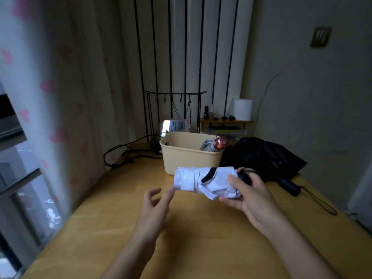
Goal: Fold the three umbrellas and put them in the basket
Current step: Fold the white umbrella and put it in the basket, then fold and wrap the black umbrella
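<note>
My right hand (249, 195) grips the handle end of a folded white umbrella (199, 181), held level above the wooden table (112, 228) just in front of the cream basket (182, 156). A strap is wrapped round the white bundle. My left hand (155, 204) hovers below the umbrella's left end with its fingers spread, holding nothing. Inside the basket a folded silver umbrella with a shiny pink handle (218, 144) leans against the right wall. A black umbrella (261, 156), loosely bunched, lies on the table to the right of the basket, its handle and wrist cord (290, 187) pointing toward me.
A small mirror (174, 126) and black cables (124, 153) sit behind and left of the basket. A wooden shelf (226, 121) with bottles and a paper roll stands at the back right. A curtain and window run along the left, a wall along the right.
</note>
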